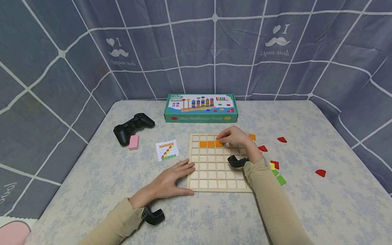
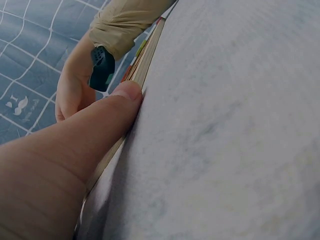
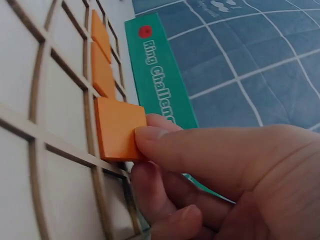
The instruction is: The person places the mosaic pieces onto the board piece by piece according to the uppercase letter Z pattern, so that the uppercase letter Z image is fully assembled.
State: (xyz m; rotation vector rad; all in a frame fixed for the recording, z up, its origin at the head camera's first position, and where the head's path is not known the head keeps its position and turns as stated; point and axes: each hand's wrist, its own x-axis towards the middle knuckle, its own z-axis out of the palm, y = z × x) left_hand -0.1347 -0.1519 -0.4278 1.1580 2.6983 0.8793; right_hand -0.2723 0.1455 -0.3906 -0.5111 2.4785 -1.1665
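The orange tile (image 3: 120, 129) is at the far part of the wooden grid board (image 1: 203, 183), tilted over the fourth square of the second row from the far edge. The right hand (image 1: 235, 136) reaches in over the board, its forearm slanting up from the near right in a beige sleeve (image 1: 274, 200) and the hand turned leftward; thumb and fingers (image 3: 175, 147) are clamped on one edge of the tile. Two flat orange tiles (image 1: 207, 144) fill the squares just left of it.

The left hand (image 1: 166, 180) lies palm down at the board's left side, fingers stretched out, fingertips touching the frame, the thumb spread well apart from them near the close corner.

Behind the board stands a green box (image 1: 200, 118) whose front reads "Ring Challenge Game"; the same title is printed on its top. The blue-grey curtain (image 1: 193, 41) carries mirror-reversed lettering, "I" beside a heart and "love simple" under a moustache. A picture card (image 1: 167, 150) with a coloured grid pattern lies on the table (image 1: 196, 217), left of the board.
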